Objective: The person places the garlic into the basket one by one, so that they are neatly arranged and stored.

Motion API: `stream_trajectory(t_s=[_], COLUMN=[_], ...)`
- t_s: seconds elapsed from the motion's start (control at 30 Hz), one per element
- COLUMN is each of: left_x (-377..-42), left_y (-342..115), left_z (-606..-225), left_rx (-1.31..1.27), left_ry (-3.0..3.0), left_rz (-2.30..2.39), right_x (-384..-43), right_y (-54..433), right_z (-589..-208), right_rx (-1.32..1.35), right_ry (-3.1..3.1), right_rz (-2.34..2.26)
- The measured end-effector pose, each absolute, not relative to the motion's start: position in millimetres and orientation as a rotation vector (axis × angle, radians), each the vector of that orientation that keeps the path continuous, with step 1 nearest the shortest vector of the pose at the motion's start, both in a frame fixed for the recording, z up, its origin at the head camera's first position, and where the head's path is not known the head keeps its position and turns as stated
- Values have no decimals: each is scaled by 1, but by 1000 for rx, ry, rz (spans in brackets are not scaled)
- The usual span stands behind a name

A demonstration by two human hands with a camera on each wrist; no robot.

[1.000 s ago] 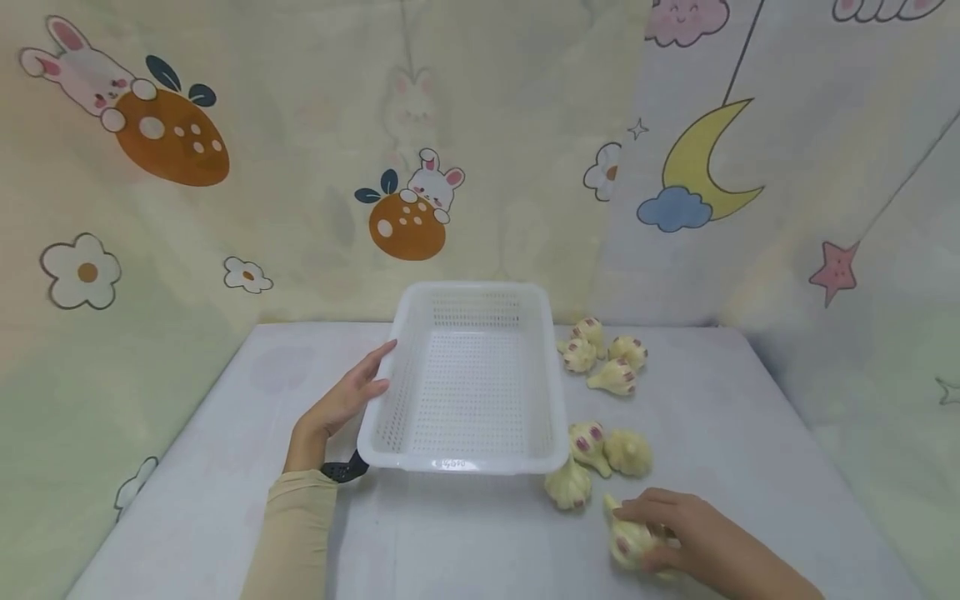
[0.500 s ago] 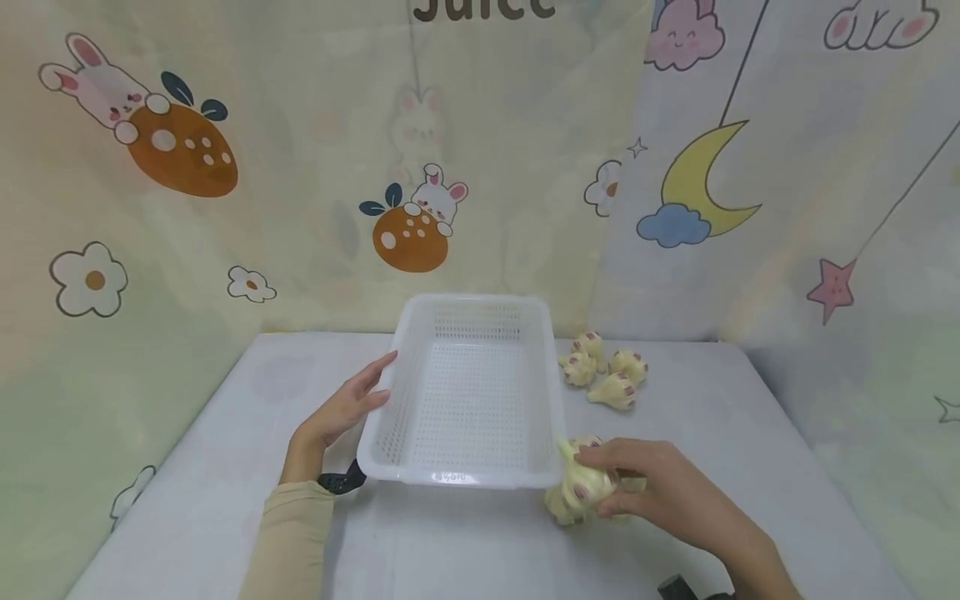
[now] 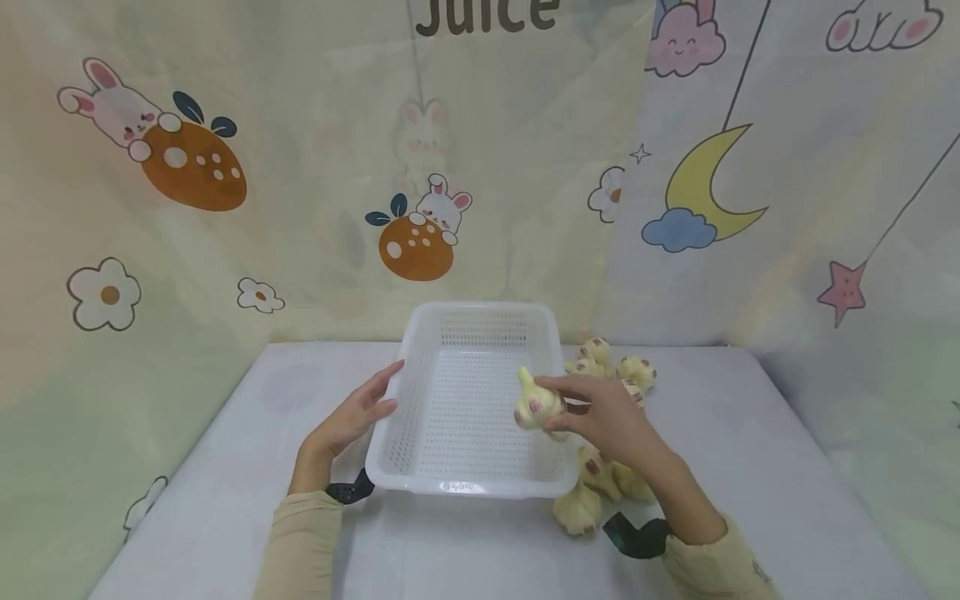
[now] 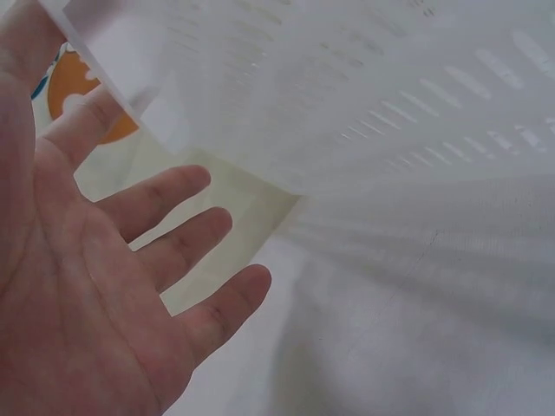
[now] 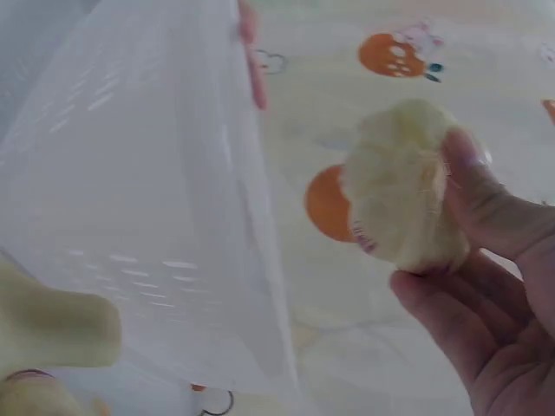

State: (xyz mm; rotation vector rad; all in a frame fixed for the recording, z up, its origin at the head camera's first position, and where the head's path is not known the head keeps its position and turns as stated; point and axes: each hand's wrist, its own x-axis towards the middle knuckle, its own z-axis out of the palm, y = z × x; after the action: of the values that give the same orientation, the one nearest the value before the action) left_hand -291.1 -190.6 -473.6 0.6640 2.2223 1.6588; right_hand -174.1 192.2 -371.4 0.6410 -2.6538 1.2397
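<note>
The left hand (image 3: pixel 352 423) is spread wide, with straight fingers touching the left edge of the white basket (image 3: pixel 472 486). The right hand (image 3: pixel 611 419) pinches 1 garlic bulb (image 3: pixel 537 407) above the basket's right side. More bulbs (image 3: pixel 579 510) sit just right of the basket.

Garlic bulb (image 3: pixel 537 406) now above the white basket (image 3: pixel 472 487)
From the table's near right, past the basket's near right corner, the right hand (image 3: pixel 611 417) has carried it over the basket's right side; the right sleeve (image 3: pixel 712 562) comes into view, and the hand now partly hides the far bulbs (image 3: pixel 595 352).
</note>
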Motion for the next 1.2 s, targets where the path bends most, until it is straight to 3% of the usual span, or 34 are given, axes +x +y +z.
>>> stream_trajectory(t_s=[0.17, 0.53, 0.83, 1.2], left_x=[-290, -289, -287, -289], left_y=[-192, -189, -193, -194], left_z=[-472, -472, -471, -473], left_rx=[685, 661, 632, 638], left_ry=[2210, 2212, 2214, 2224], left_rz=[1679, 1677, 1679, 1659], right_x=[-200, -246, -293, -341], right_y=[180, 175, 153, 125], right_z=[-369, -349, -336, -373], right_rx=[621, 849, 729, 475], right_ry=[-2668, -2696, -2653, -2534], right_rz=[1149, 972, 1077, 1474])
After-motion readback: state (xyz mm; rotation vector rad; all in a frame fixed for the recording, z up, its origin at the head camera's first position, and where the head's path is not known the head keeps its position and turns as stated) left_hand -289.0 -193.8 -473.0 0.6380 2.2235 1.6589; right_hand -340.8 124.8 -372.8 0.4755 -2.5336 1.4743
